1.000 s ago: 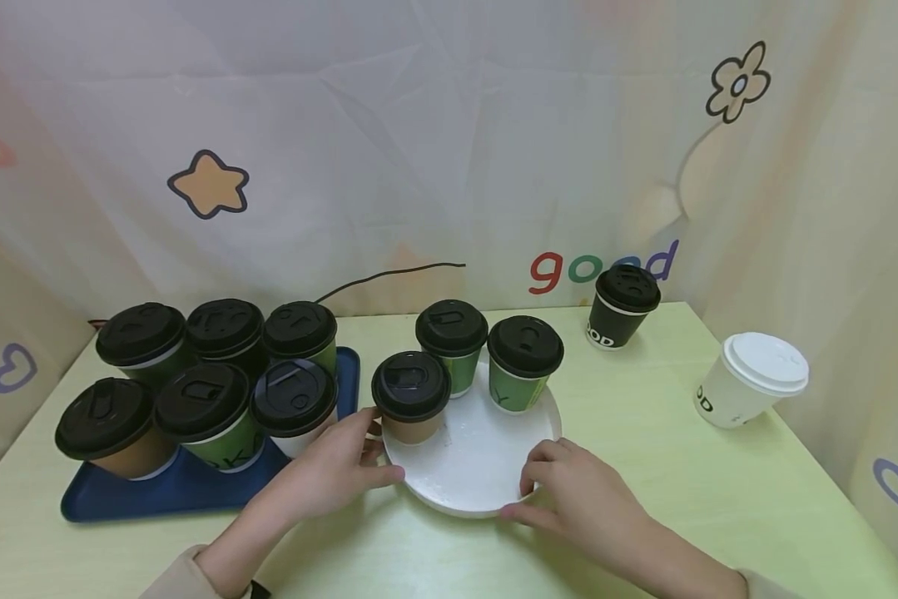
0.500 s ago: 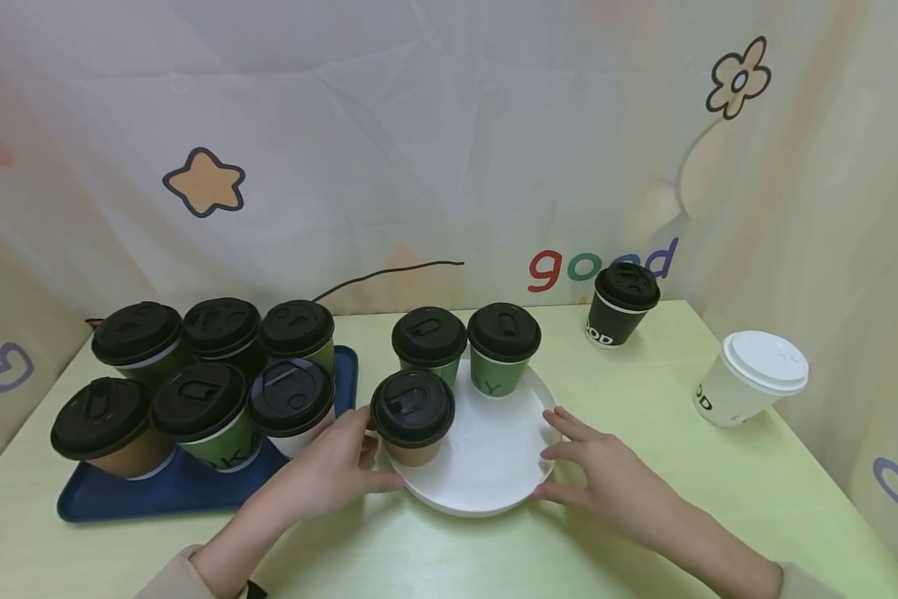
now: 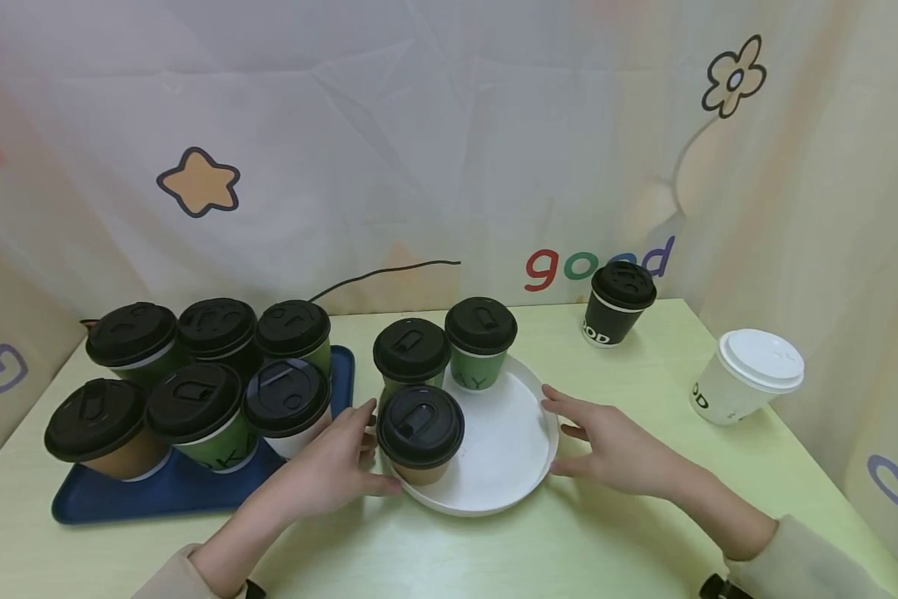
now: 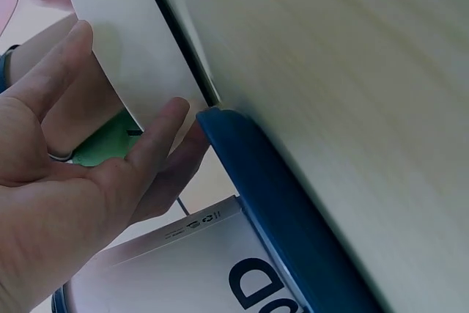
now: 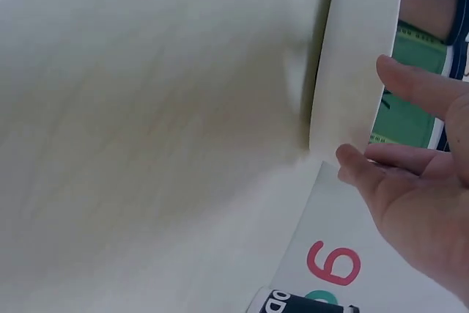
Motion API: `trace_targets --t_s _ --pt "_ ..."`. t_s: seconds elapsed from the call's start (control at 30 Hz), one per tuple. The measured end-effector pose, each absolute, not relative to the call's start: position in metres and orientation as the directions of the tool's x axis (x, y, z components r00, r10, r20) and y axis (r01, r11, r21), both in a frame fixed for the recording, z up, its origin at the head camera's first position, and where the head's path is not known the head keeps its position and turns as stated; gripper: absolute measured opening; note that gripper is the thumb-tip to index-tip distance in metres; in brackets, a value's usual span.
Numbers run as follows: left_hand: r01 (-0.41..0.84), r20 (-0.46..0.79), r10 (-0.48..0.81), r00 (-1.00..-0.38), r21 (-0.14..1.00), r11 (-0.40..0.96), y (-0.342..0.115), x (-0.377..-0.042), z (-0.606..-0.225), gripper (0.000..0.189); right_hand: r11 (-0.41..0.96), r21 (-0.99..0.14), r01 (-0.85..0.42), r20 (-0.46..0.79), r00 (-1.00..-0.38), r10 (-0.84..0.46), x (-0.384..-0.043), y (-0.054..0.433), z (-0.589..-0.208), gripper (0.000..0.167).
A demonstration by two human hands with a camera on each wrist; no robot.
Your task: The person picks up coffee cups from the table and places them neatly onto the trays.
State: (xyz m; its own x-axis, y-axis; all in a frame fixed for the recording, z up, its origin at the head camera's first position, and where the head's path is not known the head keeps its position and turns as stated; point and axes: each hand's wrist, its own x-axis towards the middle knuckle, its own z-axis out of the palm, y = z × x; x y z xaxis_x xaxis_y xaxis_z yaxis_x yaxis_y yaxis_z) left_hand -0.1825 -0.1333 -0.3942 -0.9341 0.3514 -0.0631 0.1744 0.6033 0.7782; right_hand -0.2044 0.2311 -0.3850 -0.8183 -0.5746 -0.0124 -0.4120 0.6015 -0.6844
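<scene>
A round white plate carries three lidded paper coffee cups. The brown cup stands at its front left, one green cup behind it, and another green cup at the back. At the left rim, my left hand has its thumb and fingers spread along the plate's side. My right hand is spread at the opposite rim, fingertips right by the edge. In the right wrist view, thumb and fingers lie loosely extended beside the plate's wall. Neither hand curls round a cup.
A blue tray filled with several black-lidded cups stands at the left, its right edge near my left hand. A black cup stands at the back right, and a white cup near the table's right edge. A printed curtain hangs behind.
The plate has turned anticlockwise as seen from above: the back cups have swung left and the brown cup toward the front. My right hand has moved from the front rim to the right rim.
</scene>
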Motion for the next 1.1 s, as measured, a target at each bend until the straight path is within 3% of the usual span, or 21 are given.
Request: trace_targets --t_s 0.2,0.6,0.9,1.1 --pt "0.171 -0.059 0.35 -0.935 0.79 0.589 -0.133 -0.183 -0.395 0.111 0.516 -0.804 -0.297 -0.104 -0.783 -0.613 -0.223 0.233 -0.387 0.084" --pt "0.194 -0.026 0.47 -0.883 0.889 0.414 -0.133 -0.19 -0.4 0.073 0.556 -0.766 -0.323 -0.134 -0.765 -0.63 -0.244 0.227 -0.384 0.089" --pt "0.212 -0.022 0.494 -0.869 0.886 0.413 -0.131 -0.189 -0.398 0.066 0.521 -0.812 -0.261 -0.125 -0.795 -0.594 -0.242 0.237 -0.388 0.077" --pt "0.194 -0.036 0.488 -0.872 0.89 0.412 -0.131 -0.187 -0.398 0.067 0.552 -0.799 -0.236 -0.076 -0.873 -0.482 -0.235 0.245 -0.386 0.068"
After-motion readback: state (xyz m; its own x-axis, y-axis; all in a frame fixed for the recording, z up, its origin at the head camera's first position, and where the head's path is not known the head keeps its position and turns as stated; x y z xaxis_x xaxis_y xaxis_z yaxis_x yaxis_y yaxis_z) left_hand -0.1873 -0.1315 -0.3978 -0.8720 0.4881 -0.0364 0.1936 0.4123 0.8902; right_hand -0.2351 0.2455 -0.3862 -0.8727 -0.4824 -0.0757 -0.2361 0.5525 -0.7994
